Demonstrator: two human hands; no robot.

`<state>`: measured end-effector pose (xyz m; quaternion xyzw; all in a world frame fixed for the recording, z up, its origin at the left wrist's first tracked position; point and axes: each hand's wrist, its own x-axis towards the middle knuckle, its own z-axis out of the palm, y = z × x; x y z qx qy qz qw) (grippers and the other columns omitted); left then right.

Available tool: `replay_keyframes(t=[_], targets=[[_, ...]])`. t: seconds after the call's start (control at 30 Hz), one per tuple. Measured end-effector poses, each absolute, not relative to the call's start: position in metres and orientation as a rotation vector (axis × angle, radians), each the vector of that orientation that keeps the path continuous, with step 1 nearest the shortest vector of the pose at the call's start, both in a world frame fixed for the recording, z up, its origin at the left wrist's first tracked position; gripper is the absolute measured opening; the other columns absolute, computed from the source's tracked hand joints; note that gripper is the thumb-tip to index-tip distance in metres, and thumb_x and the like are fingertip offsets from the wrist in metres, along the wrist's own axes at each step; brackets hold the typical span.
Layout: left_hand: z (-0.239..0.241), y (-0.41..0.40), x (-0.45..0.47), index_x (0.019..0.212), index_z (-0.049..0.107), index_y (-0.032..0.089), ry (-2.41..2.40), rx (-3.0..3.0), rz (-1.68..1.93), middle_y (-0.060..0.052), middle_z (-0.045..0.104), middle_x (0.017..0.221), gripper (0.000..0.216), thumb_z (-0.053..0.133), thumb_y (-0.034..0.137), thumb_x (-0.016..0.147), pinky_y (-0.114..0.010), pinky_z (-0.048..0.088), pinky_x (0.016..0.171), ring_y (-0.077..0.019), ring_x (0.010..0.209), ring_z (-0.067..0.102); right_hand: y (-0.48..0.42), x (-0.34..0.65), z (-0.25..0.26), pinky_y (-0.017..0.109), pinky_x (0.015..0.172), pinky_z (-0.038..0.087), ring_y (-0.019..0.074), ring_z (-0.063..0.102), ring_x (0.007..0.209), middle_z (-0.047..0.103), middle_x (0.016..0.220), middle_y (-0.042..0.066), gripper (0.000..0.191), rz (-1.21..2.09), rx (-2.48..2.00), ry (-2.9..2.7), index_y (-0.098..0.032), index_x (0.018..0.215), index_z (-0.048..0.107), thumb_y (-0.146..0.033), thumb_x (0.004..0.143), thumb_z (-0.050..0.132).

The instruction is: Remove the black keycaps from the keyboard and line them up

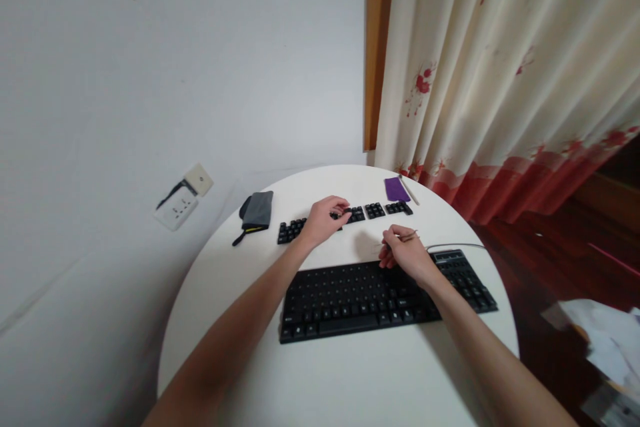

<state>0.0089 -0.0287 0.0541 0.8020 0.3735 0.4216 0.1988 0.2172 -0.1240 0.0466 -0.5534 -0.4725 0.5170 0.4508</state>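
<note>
A black full-size plastic keyboard (345, 300) lies on a round white table (345, 380), slightly askew. Its bottom row has caps on, while much of the main block above shows small bare posts. Beyond its far edge, apart from it, small black plastic keycaps (375, 211) are set out in clusters forming a broken band across the table.

The left hand (324, 219) is over this band, reaching past the keyboard. Its thumb and forefinger bend toward each other, their tips almost meeting right at the keycaps; whether they pinch one, I cannot tell. Clusters show on both sides of that hand.

The right hand (403, 253) is at the keyboard's far edge, right of its middle, fingers curled tightly around a slender brownish rod (410, 235) whose end sticks out past the knuckles. The keyboard lies just below these fingers; whether they touch it is unclear. The right forearm crosses over the keyboard near its number pad.

A thin dark cable (460, 245) runs from the keyboard's far side toward the table's right edge. A grey fabric pouch (258, 211) lies left of the keycaps, and a purple fabric piece (397, 189) beside a pale slim stick (411, 192) lies beyond their right end.
</note>
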Motion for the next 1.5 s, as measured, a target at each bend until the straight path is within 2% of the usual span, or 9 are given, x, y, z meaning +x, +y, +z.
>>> replay_keyframes(t=[0.13,0.37,0.57,0.63,0.73,0.83,1.37,1.5], targets=[[0.035,-0.021,0.009,0.086,0.072,0.021,1.102,2.623,0.807,-0.003,0.073,0.089,0.007,0.068,0.024,0.082,-0.037,0.045,0.085,-0.0206,0.089,0.06,-0.122,0.218,0.045,0.018,0.033,0.039,0.0141,0.061,0.037,0.062,0.049,-0.002,0.024,1.253,-1.378,-1.174,-0.02,0.069,0.048,-0.038,0.083,0.05],[0.015,-0.018,0.001,0.085,0.074,0.024,1.178,2.753,0.589,-0.002,0.074,0.091,0.01,0.066,0.03,0.085,-0.038,0.037,0.081,-0.0235,0.092,0.053,-0.12,0.22,0.039,0.017,0.032,0.037,0.014,0.061,0.037,0.062,0.05,-0.002,0.026,1.247,-1.343,-1.222,-0.02,0.068,0.049,-0.04,0.084,0.051],[0.014,-0.018,0.002,0.085,0.073,0.023,1.251,2.732,0.609,-0.004,0.069,0.099,0.009,0.067,0.029,0.083,-0.039,0.039,0.086,-0.0246,0.096,0.05,-0.121,0.22,0.039,0.018,0.032,0.036,0.0143,0.061,0.037,0.063,0.052,-0.001,0.029,1.229,-1.335,-1.231,-0.019,0.069,0.05,-0.044,0.084,0.053],[0.014,-0.02,0.003,0.096,0.071,0.023,1.305,2.712,0.652,-0.004,0.066,0.106,0.018,0.07,0.03,0.08,-0.04,0.039,0.089,-0.0258,0.101,0.048,-0.121,0.22,0.039,0.018,0.032,0.036,0.0143,0.061,0.037,0.063,0.052,-0.001,0.029,1.222,-1.333,-1.236,-0.019,0.069,0.05,-0.044,0.084,0.052],[0.014,-0.023,0.006,0.118,0.062,0.024,1.384,2.693,0.673,-0.006,0.06,0.117,0.044,0.073,0.032,0.076,-0.042,0.037,0.094,-0.028,0.109,0.045,-0.122,0.219,0.039,0.017,0.032,0.036,0.014,0.061,0.037,0.063,0.052,-0.001,0.029,1.228,-1.333,-1.237,-0.019,0.069,0.049,-0.044,0.084,0.052],[0.013,-0.024,0.008,0.126,0.057,0.027,1.455,2.682,0.643,-0.006,0.055,0.123,0.052,0.072,0.032,0.077,-0.044,0.036,0.095,-0.0295,0.114,0.043,-0.122,0.219,0.038,0.017,0.032,0.037,0.0139,0.061,0.038,0.063,0.051,-0.001,0.029,1.236,-1.332,-1.243,-0.02,0.069,0.049,-0.044,0.084,0.052],[0.01,-0.023,0.006,0.13,0.053,0.028,1.526,2.638,0.664,-0.006,0.054,0.124,0.057,0.071,0.03,0.076,-0.045,0.037,0.095,-0.0299,0.112,0.043,-0.121,0.225,0.044,0.018,0.033,0.034,0.014,0.061,0.038,0.062,0.051,-0.001,0.028,1.229,-1.377,-1.224,-0.02,0.068,0.049,-0.042,0.084,0.053],[0.017,-0.025,0.005,0.129,0.055,0.028,1.462,2.612,0.691,-0.006,0.055,0.124,0.052,0.068,0.031,0.078,-0.045,0.037,0.097,-0.0293,0.114,0.044,-0.122,0.231,0.044,0.019,0.034,0.03,0.0106,0.052,0.034,0.058,0.047,-0.002,0.029,1.189,-1.389,-1.315,-0.02,0.065,0.05,-0.041,0.085,0.053]])
